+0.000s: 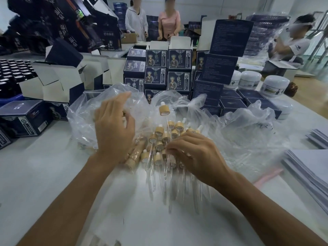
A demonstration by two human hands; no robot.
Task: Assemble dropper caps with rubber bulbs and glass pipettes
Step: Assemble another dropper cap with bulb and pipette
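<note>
Head view shows a heap of assembled droppers (164, 139) — tan wooden caps with white rubber bulbs and clear glass pipettes — lying in the middle of the white table (53, 183), on crumpled clear plastic bags (239, 135). Left hand (113, 128) hovers over the left side of the heap, fingers spread and loosely bent, holding nothing. Right hand (193, 153) rests on the heap's near right side, fingers curled — whether it pinches a dropper I cannot tell. Dark blue printed boxes (156, 71) stand stacked at the far side.
</note>
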